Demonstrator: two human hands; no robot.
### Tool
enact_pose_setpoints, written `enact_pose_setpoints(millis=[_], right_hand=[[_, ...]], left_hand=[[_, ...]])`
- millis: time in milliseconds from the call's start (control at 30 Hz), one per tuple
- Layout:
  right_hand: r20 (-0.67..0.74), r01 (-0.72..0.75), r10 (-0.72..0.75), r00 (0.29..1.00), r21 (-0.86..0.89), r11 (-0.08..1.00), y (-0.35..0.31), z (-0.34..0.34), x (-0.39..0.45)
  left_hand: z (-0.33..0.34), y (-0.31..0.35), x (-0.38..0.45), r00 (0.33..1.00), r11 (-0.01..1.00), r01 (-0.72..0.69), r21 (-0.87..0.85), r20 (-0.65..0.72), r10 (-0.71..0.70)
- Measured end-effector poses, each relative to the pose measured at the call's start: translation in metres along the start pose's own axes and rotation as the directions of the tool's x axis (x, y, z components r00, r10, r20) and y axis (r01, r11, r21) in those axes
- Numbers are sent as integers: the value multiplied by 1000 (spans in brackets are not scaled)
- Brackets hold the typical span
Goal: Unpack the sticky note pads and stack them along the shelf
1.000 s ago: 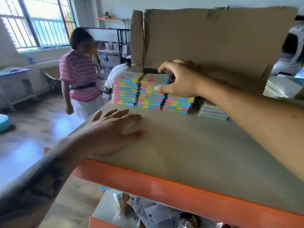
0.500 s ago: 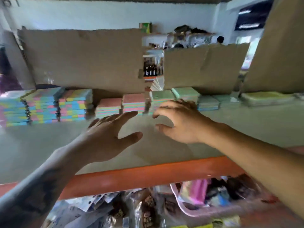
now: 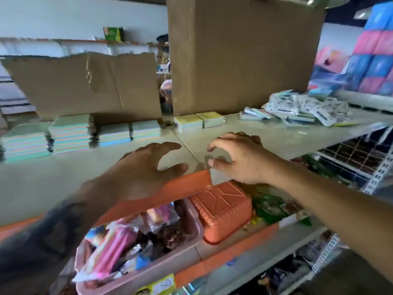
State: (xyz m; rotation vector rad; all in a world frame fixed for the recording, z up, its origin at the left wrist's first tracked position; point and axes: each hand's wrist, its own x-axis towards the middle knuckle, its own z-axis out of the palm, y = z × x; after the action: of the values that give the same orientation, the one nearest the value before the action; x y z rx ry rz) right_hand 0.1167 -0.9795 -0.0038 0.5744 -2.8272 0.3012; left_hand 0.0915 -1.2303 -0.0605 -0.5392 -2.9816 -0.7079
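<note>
Both hands hovered empty over the shelf's (image 3: 63,179) front edge, the left hand (image 3: 146,167) with fingers spread apart and the right hand (image 3: 238,158) with fingers loosely curled on nothing. The sticky note pads (image 3: 70,133) stood stacked along the back edge, left of the cardboard box (image 3: 244,56). This looked like a pause between placements, so the next move probably called for fetching more pads.

left hand (image 3: 138,167) lifted off shelf (image 3: 53,184) | right hand (image 3: 236,158) released pads
</note>
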Motion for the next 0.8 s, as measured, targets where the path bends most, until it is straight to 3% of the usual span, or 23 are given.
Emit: enact_pose_setpoints(millis=[100,267,433,600,667,800], right_hand=[[-4,-39,39,999,16,999,51,-18,-13],[-36,-150,150,988,27,988,126,-30,-19],[-49,-263,262,964,-20,965,192,-43,-9],[-53,-343,339,939,-106,933,246,-67,22],[-72,-364,358,931,-135,921,262,-73,38],[-71,-373,366,928,-176,911,291,-74,72]], left_hand=[[-11,59,28,994,993,-67,99,-74,75],[-14,134,83,990,973,-137,187,13,137],[9,164,165,979,957,-205,205,53,198],[31,186,247,965,951,-250,181,-33,260],[34,200,273,962,945,-271,184,19,272],[43,221,316,969,952,-231,200,-35,243]])
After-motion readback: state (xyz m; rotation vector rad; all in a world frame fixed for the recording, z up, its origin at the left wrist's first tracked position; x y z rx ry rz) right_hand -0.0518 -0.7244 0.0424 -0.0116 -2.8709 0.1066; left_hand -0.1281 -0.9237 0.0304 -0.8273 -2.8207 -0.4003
